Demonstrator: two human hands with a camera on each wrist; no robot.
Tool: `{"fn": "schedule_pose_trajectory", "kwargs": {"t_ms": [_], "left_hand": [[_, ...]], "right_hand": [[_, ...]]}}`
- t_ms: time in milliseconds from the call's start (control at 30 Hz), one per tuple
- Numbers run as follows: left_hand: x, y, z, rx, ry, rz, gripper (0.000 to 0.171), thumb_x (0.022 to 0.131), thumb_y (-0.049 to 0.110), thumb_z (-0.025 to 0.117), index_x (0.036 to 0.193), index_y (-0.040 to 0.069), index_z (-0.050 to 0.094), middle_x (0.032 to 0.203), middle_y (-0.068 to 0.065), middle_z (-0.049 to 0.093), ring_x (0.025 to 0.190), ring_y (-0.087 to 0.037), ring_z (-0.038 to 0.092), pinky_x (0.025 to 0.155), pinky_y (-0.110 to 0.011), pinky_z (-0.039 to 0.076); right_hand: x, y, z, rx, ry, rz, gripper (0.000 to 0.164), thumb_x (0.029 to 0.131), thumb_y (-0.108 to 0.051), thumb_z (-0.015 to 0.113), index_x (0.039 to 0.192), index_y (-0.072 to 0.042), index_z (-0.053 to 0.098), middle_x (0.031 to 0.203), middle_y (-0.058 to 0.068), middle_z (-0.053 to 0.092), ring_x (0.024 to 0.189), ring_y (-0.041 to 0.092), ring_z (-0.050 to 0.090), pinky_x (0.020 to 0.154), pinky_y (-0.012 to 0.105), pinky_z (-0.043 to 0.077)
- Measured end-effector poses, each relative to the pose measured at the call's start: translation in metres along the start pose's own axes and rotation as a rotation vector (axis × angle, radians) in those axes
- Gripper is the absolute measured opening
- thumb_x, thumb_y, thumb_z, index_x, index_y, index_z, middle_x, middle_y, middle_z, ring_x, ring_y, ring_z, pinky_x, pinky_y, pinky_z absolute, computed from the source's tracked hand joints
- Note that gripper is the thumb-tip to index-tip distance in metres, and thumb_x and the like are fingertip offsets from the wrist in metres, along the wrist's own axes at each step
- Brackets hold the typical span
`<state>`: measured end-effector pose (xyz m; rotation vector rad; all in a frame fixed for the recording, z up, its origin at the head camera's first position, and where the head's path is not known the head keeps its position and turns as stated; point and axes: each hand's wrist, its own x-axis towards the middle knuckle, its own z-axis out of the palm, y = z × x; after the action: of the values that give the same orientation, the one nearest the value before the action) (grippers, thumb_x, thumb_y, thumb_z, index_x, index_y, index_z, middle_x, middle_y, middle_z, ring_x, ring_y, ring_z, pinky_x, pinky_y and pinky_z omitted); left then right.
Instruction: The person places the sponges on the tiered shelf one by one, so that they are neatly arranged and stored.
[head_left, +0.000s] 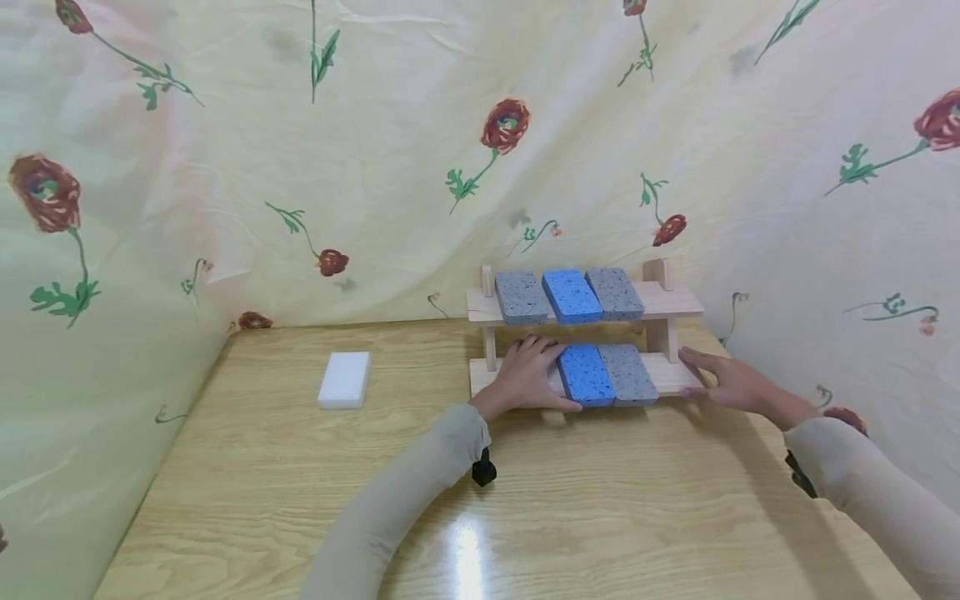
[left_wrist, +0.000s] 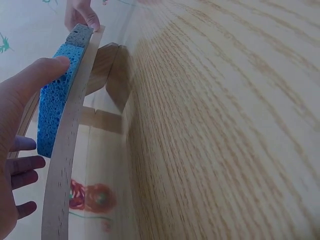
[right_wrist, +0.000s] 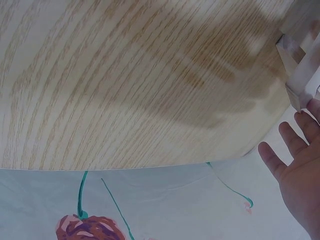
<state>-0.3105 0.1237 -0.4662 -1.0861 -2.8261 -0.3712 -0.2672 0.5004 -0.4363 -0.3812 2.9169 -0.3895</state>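
Note:
A two-tier wooden shelf (head_left: pixel 480 307) stands at the back right of the table. On its lower board lie a blue sponge (head_left: pixel 586 375) and a grey sponge (head_left: pixel 627 372), side by side. My left hand (head_left: pixel 528 375) holds the blue sponge from its left side. In the left wrist view its thumb presses the front of that blue sponge (left_wrist: pixel 62 97), and other fingers spread behind the board. At the lower board's right end, my right hand (head_left: pixel 723 381) touches the wood with fairly straight fingers. The right wrist view shows this hand (right_wrist: pixel 305 175) with fingers spread.
The upper tier bears a grey sponge (head_left: pixel 521 297), a blue sponge (head_left: pixel 572 295) and another grey sponge (head_left: pixel 615 293). A white block (head_left: pixel 344 380) lies on the table (head_left: pixel 247 467) to the left. Flower-patterned cloth (head_left: pixel 375 167) hangs behind and at both sides.

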Motion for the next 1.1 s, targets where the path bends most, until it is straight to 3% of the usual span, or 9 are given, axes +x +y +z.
{"fn": "schedule_pose_trajectory", "kwargs": {"t_ms": [600, 1100], "left_hand": [[-0.009, 0.002, -0.009, -0.021, -0.047, 0.002, 0.114, 0.073, 0.081, 0.07, 0.162, 0.024, 0.028, 0.164, -0.002, 0.036, 0.152, -0.026, 0.032, 0.12, -0.053, 0.034], [-0.026, -0.001, -0.017, 0.016, -0.044, 0.074, 0.116, 0.074, 0.08, 0.069, 0.164, 0.023, 0.023, 0.169, -0.002, 0.027, 0.155, -0.027, 0.027, 0.125, -0.054, 0.025]], "right_hand": [[0.001, 0.004, 0.002, 0.008, 0.017, -0.011, 0.087, 0.093, -0.045, 0.071, 0.152, 0.009, 0.038, 0.156, 0.035, 0.035, 0.141, 0.058, 0.035, 0.108, 0.071, 0.033], [0.0, 0.001, 0.001, 0.024, -0.009, 0.007, 0.089, 0.094, -0.048, 0.069, 0.153, 0.009, 0.034, 0.157, 0.035, 0.032, 0.141, 0.059, 0.031, 0.109, 0.072, 0.031]]}}
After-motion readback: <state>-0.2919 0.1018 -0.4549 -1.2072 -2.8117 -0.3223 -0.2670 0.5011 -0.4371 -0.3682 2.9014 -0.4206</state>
